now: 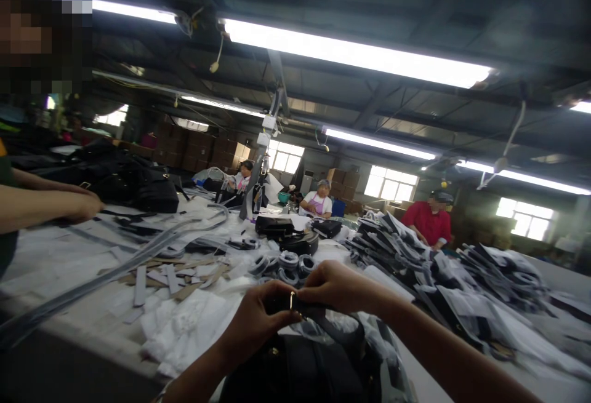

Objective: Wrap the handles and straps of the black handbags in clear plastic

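Note:
Both of my hands meet above a black bag [300, 369] at the bottom centre. Between them is a dark strap [316, 312] with a gold-coloured metal buckle [292, 300]. My left hand [258, 314] pinches the strap by the buckle, thumb below and fingers above. From the other side, my right hand [330, 286] has its fingers closed on the strap just right of the buckle. The strap curves down to the right toward the bag. Shadow hides exactly how it runs through the buckle. Clear plastic wrapping lies around the bag's right side.
Crumpled white wrapping [184, 323] and cardboard strips [170, 277] lie to the left. Beyond my hands are wrapped rolls [289, 260] and black bags [298, 242]. Wrapped straps [397, 246] pile up at right. A co-worker's arm [50, 203] reaches in from the left; other people sit or stand farther back.

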{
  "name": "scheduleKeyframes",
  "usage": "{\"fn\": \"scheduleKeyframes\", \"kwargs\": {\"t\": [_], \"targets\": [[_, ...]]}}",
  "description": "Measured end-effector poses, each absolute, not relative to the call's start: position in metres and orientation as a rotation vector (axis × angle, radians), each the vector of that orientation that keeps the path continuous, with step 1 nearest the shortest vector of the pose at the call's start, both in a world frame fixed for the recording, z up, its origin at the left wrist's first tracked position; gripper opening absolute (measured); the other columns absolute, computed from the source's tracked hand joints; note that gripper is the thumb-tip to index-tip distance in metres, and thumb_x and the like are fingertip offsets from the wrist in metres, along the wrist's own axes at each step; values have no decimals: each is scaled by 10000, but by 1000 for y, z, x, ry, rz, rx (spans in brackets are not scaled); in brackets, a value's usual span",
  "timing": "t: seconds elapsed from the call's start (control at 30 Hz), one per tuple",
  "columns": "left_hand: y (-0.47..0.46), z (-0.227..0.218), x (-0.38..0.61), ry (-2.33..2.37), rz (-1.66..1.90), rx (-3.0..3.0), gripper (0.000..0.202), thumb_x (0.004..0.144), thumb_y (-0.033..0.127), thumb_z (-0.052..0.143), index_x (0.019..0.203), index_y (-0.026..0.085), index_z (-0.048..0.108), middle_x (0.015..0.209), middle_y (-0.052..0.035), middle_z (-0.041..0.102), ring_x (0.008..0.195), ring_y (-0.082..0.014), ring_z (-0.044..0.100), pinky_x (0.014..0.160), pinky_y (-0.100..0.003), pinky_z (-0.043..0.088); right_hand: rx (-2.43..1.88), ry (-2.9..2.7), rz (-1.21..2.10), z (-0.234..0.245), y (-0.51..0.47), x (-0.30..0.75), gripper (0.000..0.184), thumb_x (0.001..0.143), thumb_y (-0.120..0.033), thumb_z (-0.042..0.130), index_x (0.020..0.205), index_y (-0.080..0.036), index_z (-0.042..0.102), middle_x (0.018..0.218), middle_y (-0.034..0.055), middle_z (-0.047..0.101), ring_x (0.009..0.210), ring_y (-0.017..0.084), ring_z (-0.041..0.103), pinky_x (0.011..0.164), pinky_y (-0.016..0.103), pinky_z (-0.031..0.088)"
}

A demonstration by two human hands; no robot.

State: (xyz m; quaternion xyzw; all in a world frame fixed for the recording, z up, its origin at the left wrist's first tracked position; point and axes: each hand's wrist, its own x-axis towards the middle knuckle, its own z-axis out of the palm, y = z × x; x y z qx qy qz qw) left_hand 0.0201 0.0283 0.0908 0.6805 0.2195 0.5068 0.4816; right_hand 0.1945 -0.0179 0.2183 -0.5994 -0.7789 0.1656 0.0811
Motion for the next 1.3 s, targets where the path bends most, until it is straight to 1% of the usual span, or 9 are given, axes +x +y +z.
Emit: {"fn": "scheduleKeyframes", "kwargs": {"t": [0.17, 0.27, 0.43, 0.53, 0.77, 0.93, 1.0, 1.17, 1.3], "targets": [[31, 91, 15, 607, 1292, 1705, 266, 785, 307, 749, 1037, 223, 743, 1013, -25, 767, 962, -236, 692, 860, -286, 523, -1527, -2459, -421, 209, -24, 179, 350, 824, -529, 632, 998, -241, 730, 902, 72, 754, 919, 270, 655, 823, 377, 429], [31, 91, 13, 583, 1304, 1821, 290, 852, 334, 682, 1124, 238, 714, 1085, -36, 753, 1022, -234, 681, 907, -296, 517, -1396, -2562, -454, 205, -26, 171, 404, 764, -513, 730, 1070, -250, 703, 961, 72, 761, 1020, 278, 651, 991, 419, 357], [32, 85, 3, 791, 1572, 2293, 210, 913, 272, 592, 1081, 258, 718, 1072, -50, 742, 979, -231, 687, 865, -315, 528, -1574, -2499, -342, 202, -21, 168, 288, 765, -367, 761, 1043, -302, 722, 878, 28, 780, 852, 252, 712, 693, 296, 438], [40, 77, -20, 910, 1663, 2482, 210, 933, 262, 540, 1006, 254, 736, 1023, -52, 755, 959, -244, 694, 844, -332, 532, -1576, -2478, -322, 202, -20, 176, 294, 726, -353, 789, 1010, -306, 729, 883, 15, 781, 844, 249, 712, 653, 284, 413], [53, 70, -65, 1005, 1648, 1614, 266, 799, 447, 709, 907, 205, 733, 769, -37, 763, 769, -228, 713, 746, -305, 562, -1520, -2463, -5, 204, -19, 180, 303, 733, -377, 747, 1009, -254, 723, 932, 34, 765, 816, 227, 692, 666, 282, 430], [46, 85, -36, 583, 1612, 1151, 651, 755, 480, 752, 1314, 240, 520, 1217, -67, 689, 1050, -224, 671, 904, -343, 535, -1387, -2389, 165, 206, -11, 174, 245, 751, -353, 734, 959, -225, 722, 885, 24, 747, 804, 199, 671, 691, 266, 452], [43, 87, -20, 552, 1452, 1257, 729, 728, 498, 767, 1349, 211, 514, 1227, -104, 690, 1123, -267, 642, 956, -384, 508, -1372, -2342, 247, 204, -7, 175, 231, 761, -351, 732, 944, -210, 724, 815, 12, 727, 759, 181, 658, 661, 248, 451], [30, 92, 12, 509, 1232, 1607, 368, 789, 387, 733, 1104, 198, 740, 1090, -70, 761, 1051, -296, 677, 932, -363, 511, -1313, -2244, 300, 197, -2, 182, 219, 754, -295, 741, 949, -195, 726, 900, 17, 658, 776, 161, 638, 694, 237, 479], [25, 95, 19, 577, 1338, 1621, 321, 794, 352, 726, 1083, 215, 756, 1009, -43, 784, 924, -269, 709, 818, -314, 541, -1267, -2266, 327, 197, -5, 183, 210, 758, -256, 730, 960, -199, 718, 910, 15, 638, 796, 163, 631, 711, 243, 486]]}}
